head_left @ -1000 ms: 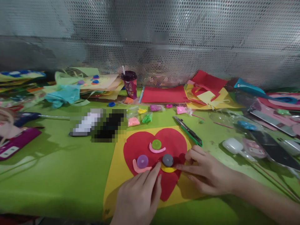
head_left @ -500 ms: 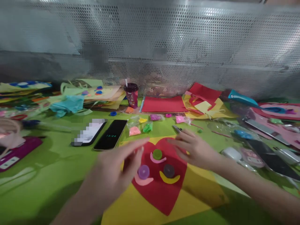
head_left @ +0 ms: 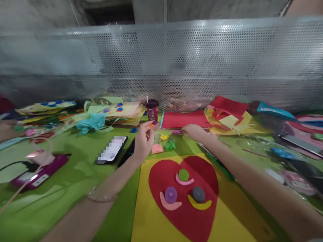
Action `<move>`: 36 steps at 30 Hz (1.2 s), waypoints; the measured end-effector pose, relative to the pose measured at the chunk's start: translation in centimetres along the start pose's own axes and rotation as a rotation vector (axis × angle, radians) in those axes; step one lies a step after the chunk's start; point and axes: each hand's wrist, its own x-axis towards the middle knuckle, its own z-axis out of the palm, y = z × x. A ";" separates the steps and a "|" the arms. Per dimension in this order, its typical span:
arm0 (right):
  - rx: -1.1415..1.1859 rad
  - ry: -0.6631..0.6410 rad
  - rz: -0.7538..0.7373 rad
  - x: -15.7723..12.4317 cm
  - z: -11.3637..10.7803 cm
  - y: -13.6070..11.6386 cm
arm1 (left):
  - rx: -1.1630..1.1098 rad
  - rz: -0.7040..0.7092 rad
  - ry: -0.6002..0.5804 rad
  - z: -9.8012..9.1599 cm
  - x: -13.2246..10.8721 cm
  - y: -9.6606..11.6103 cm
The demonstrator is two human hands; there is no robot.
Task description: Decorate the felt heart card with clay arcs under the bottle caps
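A red paper heart (head_left: 185,215) lies on a yellow sheet (head_left: 146,208). On it sit a green disc (head_left: 183,174), a purple disc (head_left: 171,194) and a grey disc (head_left: 198,194), each beside a curved pink or yellow strip. Beyond the sheet, my left hand (head_left: 144,141) has its fingers pinched around something orange by the cup. My right hand (head_left: 194,131) reaches to the small purple packet (head_left: 177,132), fingertips bent down at its edge; whether they grip anything is unclear. Packets of pink clay (head_left: 157,148) and green clay (head_left: 170,145) lie between the hands.
Two phones, one with a lit screen (head_left: 112,150), lie left of the sheet. A dark cup (head_left: 152,111) with a straw stands behind. Farther left is a purple power strip (head_left: 55,168); another person's hand (head_left: 7,130) shows at the left edge. Red paper (head_left: 184,119) lies behind.
Both hands have moved forward from the heart to the small packets. My left hand has closed around something orange. The view has tilted up and shifted left, and another person's hand now shows.
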 end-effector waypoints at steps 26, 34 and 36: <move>-0.073 0.004 0.183 -3.8 -3.5 -2.5 | 0.258 0.067 -0.301 0.1 0.3 -2.1; -0.118 -0.198 0.056 -3.1 -1.4 -0.5 | 0.328 0.100 -0.406 -0.1 0.2 -1.8; -0.127 -0.206 0.046 -3.3 -1.4 -0.3 | 0.349 0.104 -0.420 -0.1 0.2 -2.0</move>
